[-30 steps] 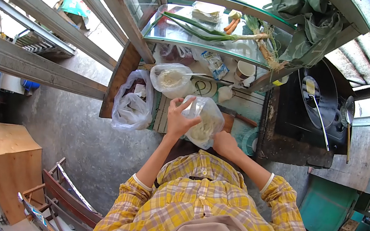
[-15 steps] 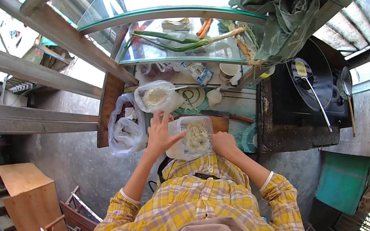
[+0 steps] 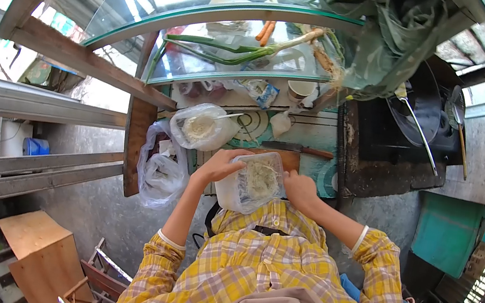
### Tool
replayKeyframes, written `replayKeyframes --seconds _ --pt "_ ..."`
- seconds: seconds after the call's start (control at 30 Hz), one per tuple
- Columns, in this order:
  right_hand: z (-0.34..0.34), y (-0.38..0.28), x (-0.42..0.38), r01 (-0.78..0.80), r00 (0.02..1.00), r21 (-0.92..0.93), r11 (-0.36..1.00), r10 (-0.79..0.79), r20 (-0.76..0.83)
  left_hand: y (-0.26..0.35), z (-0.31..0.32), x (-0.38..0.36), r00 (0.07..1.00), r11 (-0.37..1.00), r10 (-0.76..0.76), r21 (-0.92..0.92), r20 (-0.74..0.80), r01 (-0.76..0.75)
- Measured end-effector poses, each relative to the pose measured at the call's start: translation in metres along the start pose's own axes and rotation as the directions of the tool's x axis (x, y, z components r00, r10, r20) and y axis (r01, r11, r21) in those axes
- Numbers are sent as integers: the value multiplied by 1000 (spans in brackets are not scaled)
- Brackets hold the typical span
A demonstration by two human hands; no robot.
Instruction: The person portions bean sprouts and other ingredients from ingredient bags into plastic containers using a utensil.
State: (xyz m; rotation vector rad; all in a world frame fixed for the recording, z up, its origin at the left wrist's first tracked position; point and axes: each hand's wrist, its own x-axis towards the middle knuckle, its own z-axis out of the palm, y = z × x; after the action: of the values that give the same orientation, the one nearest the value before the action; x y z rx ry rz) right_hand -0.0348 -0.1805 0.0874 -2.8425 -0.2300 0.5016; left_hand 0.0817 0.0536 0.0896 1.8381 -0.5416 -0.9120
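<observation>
A clear plastic container (image 3: 230, 191) holding a pale, greenish shredded mixture (image 3: 264, 179) is held tilted in front of my waist. My left hand (image 3: 216, 166) grips its left rim, thumb over the edge and the other fingers partly hidden behind. At the right rim my right hand (image 3: 300, 191) is closed on the container's edge, its fingertips partly out of sight. Just beyond my left hand sits an open plastic bag of white flour (image 3: 199, 127) with a spoon-like handle sticking out. A second plastic bag (image 3: 163, 172) lies to its left.
A knife (image 3: 301, 149) rests on a wooden board behind the container, near a small tied bag (image 3: 281, 123). Spring onions (image 3: 236, 59) and carrots lie on the glass shelf above. To the right stand a stove and a dark wok (image 3: 416, 113) with utensils.
My left hand has gone from spread fingers beside the container to gripping its left rim. The container is tilted a little more. My right hand has shifted slightly along the right edge.
</observation>
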Motion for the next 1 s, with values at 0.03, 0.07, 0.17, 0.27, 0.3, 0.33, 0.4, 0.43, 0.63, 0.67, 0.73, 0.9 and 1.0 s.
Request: replayKeyframes --seconds 0.03,0.07,0.17,0.27,0.3,0.33,0.4,0.43,0.63,0.67,0.73,0.9,1.0 --pt "5 -1 -5 10 999 1 1000 -10 35 -1 1 -2 1000 1000 18 -2 -21 -18" --pt "11 -2 -11 18 997 -1 1000 -18 70 -2 2 -3 999 1000 -1 6 -41 1" --pt "-2 6 -8 26 987 19 999 -28 157 -2 6 -1 996 999 -32 22 -83 34" --pt "-28 7 -3 13 990 54 998 -21 138 -2 6 -3 993 999 -40 11 -113 41" --pt "-31 7 -4 5 993 64 998 -12 115 1 6 -5 991 999 -46 -5 -122 46" --pt "-28 11 -5 -2 989 48 999 -5 145 3 7 -7 990 999 -52 -21 -131 49" --pt "-26 17 -7 -12 979 17 1000 8 202 4 11 -9 984 997 -80 -32 -160 76" --pt "-30 16 -10 10 981 8 1000 -11 196 3 12 -11 980 995 -97 -36 -176 92" --pt "-35 12 -26 0 963 3 1000 -1 269 -3 14 -16 975 996 -83 -53 -207 74" --pt "-26 13 -26 -7 956 15 1000 2 293 -3 15 -15 972 998 -63 -36 -226 57" --pt "-16 13 -21 0 950 49 999 -15 312 -2 15 -15 962 1000 -28 -2 -270 28" --pt "-34 11 -20 -21 978 96 995 0 206 -1 11 -14 945 998 -49 -52 -325 33" --pt "-55 12 -28 -16 977 64 998 2 213 -2 13 -11 922 993 -95 -94 -375 64"
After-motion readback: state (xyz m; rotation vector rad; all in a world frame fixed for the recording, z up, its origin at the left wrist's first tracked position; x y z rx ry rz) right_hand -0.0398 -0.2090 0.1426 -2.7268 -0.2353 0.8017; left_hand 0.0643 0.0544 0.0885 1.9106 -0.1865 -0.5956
